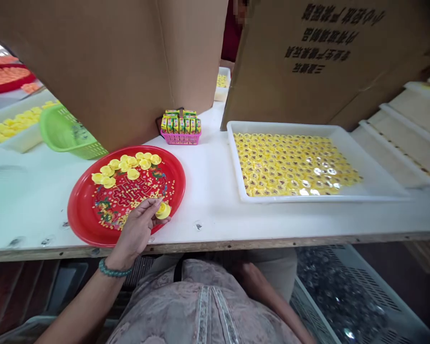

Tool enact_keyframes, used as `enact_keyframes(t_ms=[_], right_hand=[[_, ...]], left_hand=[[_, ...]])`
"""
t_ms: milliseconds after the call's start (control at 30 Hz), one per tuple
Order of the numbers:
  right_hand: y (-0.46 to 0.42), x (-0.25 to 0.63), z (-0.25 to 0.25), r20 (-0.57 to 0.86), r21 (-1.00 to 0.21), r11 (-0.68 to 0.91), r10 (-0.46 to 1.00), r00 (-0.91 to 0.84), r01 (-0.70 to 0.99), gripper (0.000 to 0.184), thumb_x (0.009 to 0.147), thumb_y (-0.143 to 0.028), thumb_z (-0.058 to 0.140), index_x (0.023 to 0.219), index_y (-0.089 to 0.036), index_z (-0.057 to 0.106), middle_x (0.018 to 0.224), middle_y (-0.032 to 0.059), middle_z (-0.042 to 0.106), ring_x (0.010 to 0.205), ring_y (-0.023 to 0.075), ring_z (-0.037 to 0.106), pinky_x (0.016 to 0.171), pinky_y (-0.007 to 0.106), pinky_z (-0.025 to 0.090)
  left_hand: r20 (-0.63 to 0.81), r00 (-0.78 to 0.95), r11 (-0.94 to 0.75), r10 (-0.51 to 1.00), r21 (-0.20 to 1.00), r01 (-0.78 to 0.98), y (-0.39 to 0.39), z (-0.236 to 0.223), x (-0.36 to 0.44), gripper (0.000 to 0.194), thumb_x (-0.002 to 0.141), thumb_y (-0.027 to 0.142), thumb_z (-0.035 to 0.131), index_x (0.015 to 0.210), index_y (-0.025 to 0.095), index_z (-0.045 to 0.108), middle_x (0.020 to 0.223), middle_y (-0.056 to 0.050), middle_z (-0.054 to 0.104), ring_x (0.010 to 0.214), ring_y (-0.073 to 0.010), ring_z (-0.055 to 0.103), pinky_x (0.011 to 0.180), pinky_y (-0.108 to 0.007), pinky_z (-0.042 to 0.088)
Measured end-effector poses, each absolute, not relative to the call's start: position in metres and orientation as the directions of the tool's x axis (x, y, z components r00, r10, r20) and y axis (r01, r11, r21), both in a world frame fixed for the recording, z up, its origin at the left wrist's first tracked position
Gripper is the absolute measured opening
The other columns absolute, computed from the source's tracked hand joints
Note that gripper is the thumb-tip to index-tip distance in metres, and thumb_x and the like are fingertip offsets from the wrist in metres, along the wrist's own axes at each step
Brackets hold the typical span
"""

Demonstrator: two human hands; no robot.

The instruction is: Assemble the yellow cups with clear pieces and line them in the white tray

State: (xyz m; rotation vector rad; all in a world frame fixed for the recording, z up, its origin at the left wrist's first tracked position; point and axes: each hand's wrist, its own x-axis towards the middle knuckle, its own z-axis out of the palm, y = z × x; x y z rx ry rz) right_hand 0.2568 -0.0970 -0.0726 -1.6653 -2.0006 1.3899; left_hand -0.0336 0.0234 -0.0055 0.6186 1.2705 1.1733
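Over the front of a red oval tray (78, 200), my left hand (139, 224) pinches a small yellow hat-shaped piece (163, 210) between thumb and fingers. More yellow hat-shaped pieces (133, 174) lie along the tray's far side. Tiny yellow beads (107, 216) are scattered over its printed bottom. A green bead bracelet (115, 270) circles my left wrist. My right hand (249, 274) is below the table edge, close to my lap. It is dark and smeared there, and its fingers cannot be made out.
On the right, a white tray (236, 188) holds rows of yellow pieces with dark centres. A pink basket (181, 138) of small boxes stands behind, near a green basket (57, 129). Cardboard sheets (294, 91) wall the back. A crate (365, 267) of clear pieces sits below right.
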Motion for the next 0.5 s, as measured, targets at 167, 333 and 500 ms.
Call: enact_keyframes(t_ms=[167,333,500], right_hand=[[-0.092,0.239,0.001,-0.117,-0.792,0.042,0.969,-0.218,0.61,0.025,0.091,-0.03,0.048,0.079,-0.018,0.067,0.073,0.0027,0.065,0.07,0.014,0.06,0.065,0.022,0.043],[-0.027,0.184,-0.003,0.156,-0.63,0.367,0.923,-0.351,0.684,0.013,0.085,-0.021,0.057,0.091,-0.017,0.069,0.093,0.0069,0.065,0.087,0.0157,0.059,0.078,0.024,0.045],[-0.001,0.163,-0.035,-0.053,-0.331,0.492,0.843,-0.536,0.806,0.019,0.086,-0.019,0.056,0.073,-0.013,0.068,0.091,0.0089,0.063,0.084,0.0162,0.058,0.074,0.025,0.044]], left_hand=[[-0.412,0.02,0.387,0.911,0.838,-0.384,0.016,0.003,-0.027,0.025,0.075,0.037,0.067,0.088,0.016,0.063,0.092,-0.004,0.062,0.077,-0.0153,0.061,0.063,-0.029,0.057],[-0.387,0.125,0.404,0.914,0.832,-0.379,0.003,0.005,-0.025,0.02,0.074,0.026,0.067,0.09,0.017,0.058,0.092,-0.002,0.061,0.08,-0.0145,0.062,0.072,-0.029,0.056],[-0.361,0.141,0.387,0.922,0.837,-0.387,-0.012,0.001,-0.036,0.035,0.069,0.021,0.071,0.097,0.018,0.051,0.091,-0.002,0.063,0.081,-0.0152,0.063,0.078,-0.029,0.052]])
